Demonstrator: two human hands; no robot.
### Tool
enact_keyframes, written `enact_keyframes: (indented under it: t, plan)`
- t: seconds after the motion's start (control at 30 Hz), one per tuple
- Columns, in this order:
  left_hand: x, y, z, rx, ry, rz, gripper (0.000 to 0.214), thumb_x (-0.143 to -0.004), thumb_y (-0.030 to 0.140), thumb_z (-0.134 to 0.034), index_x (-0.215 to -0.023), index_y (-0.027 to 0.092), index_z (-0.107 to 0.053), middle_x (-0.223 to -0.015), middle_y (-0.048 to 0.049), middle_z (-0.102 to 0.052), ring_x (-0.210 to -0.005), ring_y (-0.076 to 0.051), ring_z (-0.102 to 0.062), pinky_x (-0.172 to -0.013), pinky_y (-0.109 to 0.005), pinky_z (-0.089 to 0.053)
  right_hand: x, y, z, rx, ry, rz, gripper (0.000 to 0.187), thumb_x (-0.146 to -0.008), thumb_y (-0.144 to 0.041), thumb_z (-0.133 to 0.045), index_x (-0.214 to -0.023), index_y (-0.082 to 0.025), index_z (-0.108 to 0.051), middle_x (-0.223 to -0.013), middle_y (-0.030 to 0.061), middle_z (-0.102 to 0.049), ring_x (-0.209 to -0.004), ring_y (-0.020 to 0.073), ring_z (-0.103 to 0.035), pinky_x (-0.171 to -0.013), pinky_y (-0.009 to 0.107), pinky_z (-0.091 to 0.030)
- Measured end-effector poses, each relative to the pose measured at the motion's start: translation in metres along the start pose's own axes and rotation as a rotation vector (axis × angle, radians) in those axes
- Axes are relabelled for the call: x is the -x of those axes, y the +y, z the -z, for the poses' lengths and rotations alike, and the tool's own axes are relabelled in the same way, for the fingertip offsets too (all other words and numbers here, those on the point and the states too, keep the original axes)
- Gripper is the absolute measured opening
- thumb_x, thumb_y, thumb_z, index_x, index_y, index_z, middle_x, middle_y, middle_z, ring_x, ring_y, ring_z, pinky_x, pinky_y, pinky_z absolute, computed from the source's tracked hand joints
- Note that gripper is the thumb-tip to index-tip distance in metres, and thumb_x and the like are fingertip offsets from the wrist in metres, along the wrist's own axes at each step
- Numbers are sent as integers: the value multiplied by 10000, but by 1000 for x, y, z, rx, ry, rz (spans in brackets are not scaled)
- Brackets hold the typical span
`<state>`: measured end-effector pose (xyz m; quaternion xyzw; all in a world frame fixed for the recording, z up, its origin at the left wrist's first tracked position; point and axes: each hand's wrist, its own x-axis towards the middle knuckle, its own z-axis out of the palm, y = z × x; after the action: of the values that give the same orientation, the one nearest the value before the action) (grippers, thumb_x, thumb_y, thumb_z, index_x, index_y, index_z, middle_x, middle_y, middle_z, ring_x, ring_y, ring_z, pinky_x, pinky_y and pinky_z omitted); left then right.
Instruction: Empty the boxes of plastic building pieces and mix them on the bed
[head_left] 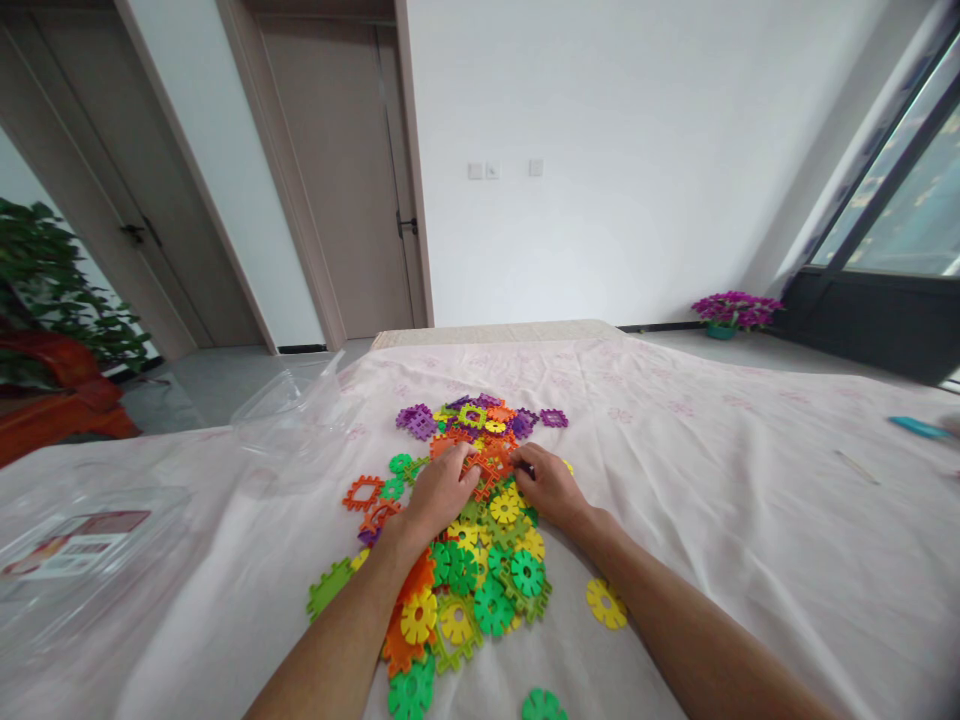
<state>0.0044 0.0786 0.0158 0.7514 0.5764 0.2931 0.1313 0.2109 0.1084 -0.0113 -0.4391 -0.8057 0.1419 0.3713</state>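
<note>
A pile of plastic interlocking pieces lies on the cloth: orange, purple and lime notched squares, with yellow discs and green discs (pixel 493 606). Over its upper part, my left hand (pixel 444 487) is closed, thumb and fingers at an orange notched piece (pixel 489 478). From the other side my right hand (pixel 551 485) has its fingers curled in at the right edge of that orange piece. The fingertips are partly hidden, so the exact grip is hard to see. A purple notched piece (pixel 553 418) and a yellow disc (pixel 606 604) lie at the pile's edges.
The pale flowered cloth (pixel 712 480) covers the table. A clear plastic box (pixel 289 410) and a labelled clear container (pixel 82 550) stand at left. A blue object (pixel 919 428) and a thin stick (pixel 856 467) lie at right. One green disc (pixel 543 705) is near the front.
</note>
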Motion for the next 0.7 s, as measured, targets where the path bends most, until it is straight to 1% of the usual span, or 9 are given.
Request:
enact_keyframes:
  t: [0.23,0.53,0.7]
  plan:
    - [0,-2,-1,0,5,-16,169,-892,267,-500,-1030,225,-589,-1054,-55,-693,-996,-199,-655,-894,-298,-467,0,0,0,-1,-3,2,217,-721,-78,-459,-802,-213,-609,-790,5,-609,-735,152,-553,-698,246,-405]
    - [0,-4,-2,-7,5,-19,177,-894,261,-495,-1047,228,-579,-1075,-50,-684,-991,-194,-649,-879,-290,-468,0,0,2,-37,-13,-2,199,-767,-115,-486,-844,-209,-644,-828,16,-630,-777,160,-580,-720,260,-420]
    - [1,-2,-2,-5,8,-22,193,-894,267,-491,-1062,225,-577,-1089,-53,-683,-1000,-204,-649,-890,-305,-471,-1,-2,4,-21,-41,-4,204,-787,-111,-490,-873,-204,-650,-851,20,-631,-803,161,-579,-740,263,-421]
